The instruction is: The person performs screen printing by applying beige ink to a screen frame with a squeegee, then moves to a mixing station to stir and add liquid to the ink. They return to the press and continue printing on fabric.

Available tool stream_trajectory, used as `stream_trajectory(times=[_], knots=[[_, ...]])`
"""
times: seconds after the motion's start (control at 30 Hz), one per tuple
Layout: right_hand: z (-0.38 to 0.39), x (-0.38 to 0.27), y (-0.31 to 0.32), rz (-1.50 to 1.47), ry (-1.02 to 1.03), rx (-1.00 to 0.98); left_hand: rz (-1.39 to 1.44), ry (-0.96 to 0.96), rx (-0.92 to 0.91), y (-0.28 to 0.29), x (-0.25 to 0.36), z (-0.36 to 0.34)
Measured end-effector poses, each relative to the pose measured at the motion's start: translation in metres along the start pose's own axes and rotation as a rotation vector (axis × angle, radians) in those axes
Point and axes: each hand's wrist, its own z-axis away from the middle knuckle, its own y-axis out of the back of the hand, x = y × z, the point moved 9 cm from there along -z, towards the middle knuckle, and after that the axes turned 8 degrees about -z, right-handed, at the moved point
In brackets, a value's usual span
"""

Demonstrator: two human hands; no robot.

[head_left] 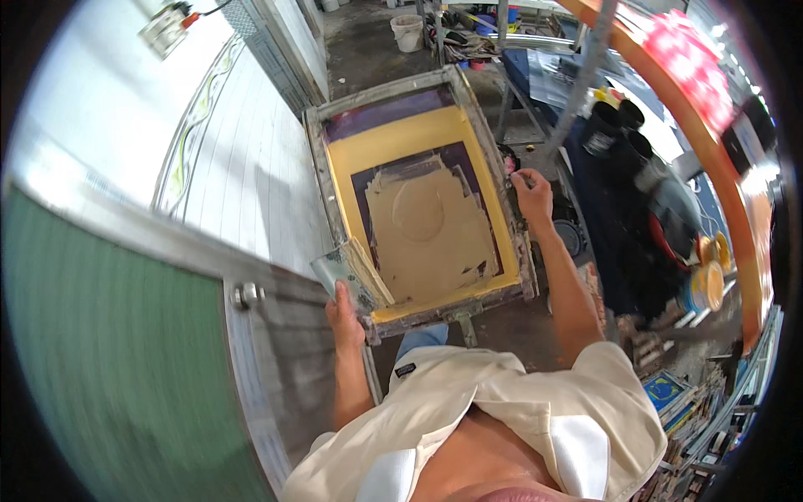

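A screen-printing frame (316,171) with worn grey rails lies in front of me, tilted slightly. Inside it, yellow borders surround a dark purple field. A thick layer of tan ink (443,263) covers most of that field, with a rounded ridge near its upper middle. My left hand (345,322) grips a wide squeegee (345,272) at the frame's near left corner; its edge is coated in tan ink. Beside the right rail, my right hand (534,198) is closed with fingertips pinched together. Whatever is between them is too small to make out.
A white wall and a green panel (117,335) with a round knob (248,294) run along the left. To the right stands a dark-covered table (585,188) with black containers (604,125). An orange beam (677,84) arches over it. A white bucket (407,33) sits on the floor beyond.
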Motion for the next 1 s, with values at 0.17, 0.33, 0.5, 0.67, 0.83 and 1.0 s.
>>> stream_trajectory(times=[0.17, 0.33, 0.5, 0.67, 0.83, 1.0], knots=[[-0.042, 0.026, 0.006, 0.007, -0.069, 0.039, -0.073, 0.087, 0.004, -0.039, -0.01, -0.044], [-0.046, 0.035, -0.036, -0.189, -0.164, 0.002, -0.087, 0.174, 0.062, -0.006, -0.013, -0.083], [-0.069, 0.019, -0.043, -0.162, 0.011, 0.026, -0.136, 0.059, 0.028, -0.014, -0.008, -0.082], [-0.072, 0.017, -0.008, -0.099, -0.081, -0.011, -0.16, 0.114, 0.094, -0.039, -0.014, -0.035], [-0.081, 0.015, -0.023, -0.134, -0.061, -0.055, -0.113, 0.048, 0.071, -0.06, -0.015, -0.028], [-0.094, 0.043, -0.045, -0.195, -0.027, -0.156, -0.182, 0.011, 0.23, -0.039, -0.056, -0.031]])
